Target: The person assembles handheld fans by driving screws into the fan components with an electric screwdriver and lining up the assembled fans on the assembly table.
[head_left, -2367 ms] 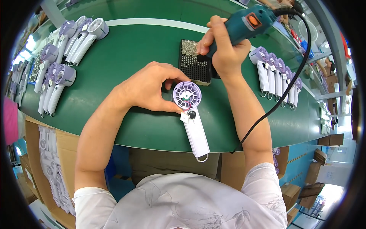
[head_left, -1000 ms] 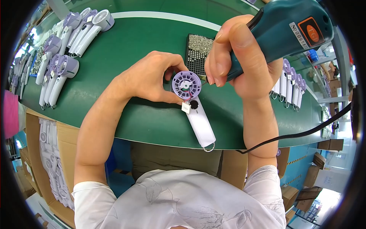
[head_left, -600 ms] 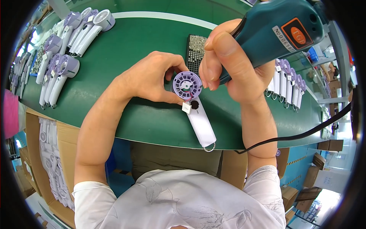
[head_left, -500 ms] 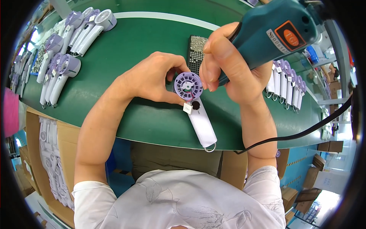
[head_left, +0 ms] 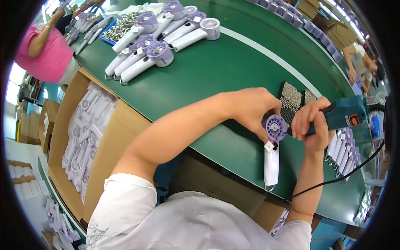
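Observation:
Beside the table's near edge, my left hand (head_left: 254, 110) is closed around the round purple head of a handheld fan (head_left: 276, 127). The fan lies with its open, slotted face up, its white handle pointing toward me with a small white tag and a metal ring at the end. In my right hand (head_left: 312, 123) is a teal electric screwdriver (head_left: 345, 114), lying nearly sideways, its front end close to the right rim of the fan head. My right fingers hide its tip, so contact is unclear. Just beyond the fan stands a black perforated tray of small screws (head_left: 291, 99).
Several purple-and-white fans (head_left: 160, 54) lie at far left by a blue tray of metal rings (head_left: 121, 27). More fans (head_left: 343, 152) are lined up at right. A cardboard box (head_left: 112, 137) of white parts stands at left. A black cable (head_left: 339, 177) hangs from the screwdriver.
The view has swung left, so hands and fan appear farther right. The screwdriver looks smaller and lies more level. Both hands keep their holds.

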Demonstrator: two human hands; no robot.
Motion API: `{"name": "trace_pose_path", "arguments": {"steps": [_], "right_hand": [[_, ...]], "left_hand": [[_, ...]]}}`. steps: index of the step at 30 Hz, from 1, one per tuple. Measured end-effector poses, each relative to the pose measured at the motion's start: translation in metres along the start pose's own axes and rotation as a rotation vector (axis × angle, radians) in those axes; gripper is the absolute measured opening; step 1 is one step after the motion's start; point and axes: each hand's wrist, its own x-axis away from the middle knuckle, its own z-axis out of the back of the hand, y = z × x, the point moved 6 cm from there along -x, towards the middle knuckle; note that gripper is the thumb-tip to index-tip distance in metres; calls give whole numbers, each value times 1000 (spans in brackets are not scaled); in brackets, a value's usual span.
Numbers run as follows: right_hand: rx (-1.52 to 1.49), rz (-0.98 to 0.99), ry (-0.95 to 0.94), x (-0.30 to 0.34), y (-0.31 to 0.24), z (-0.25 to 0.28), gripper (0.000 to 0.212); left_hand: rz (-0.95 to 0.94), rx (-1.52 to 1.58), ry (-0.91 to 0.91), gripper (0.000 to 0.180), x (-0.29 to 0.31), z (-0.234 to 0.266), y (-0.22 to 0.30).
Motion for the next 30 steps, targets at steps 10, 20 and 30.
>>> {"name": "trace_pose_path", "arguments": {"steps": [10,20,30], "right_hand": [[-15,13,-15,-1,3,5,23],[134,82,-42,5,-14,-6,31],[1293,22,-65,71,-72,-30,39]], "left_hand": [[52,1,-20,65,-1,2,-1],[24,-33,-41,57,4,1,7],[-122,-54,0,51,-3,-3,0]]}}
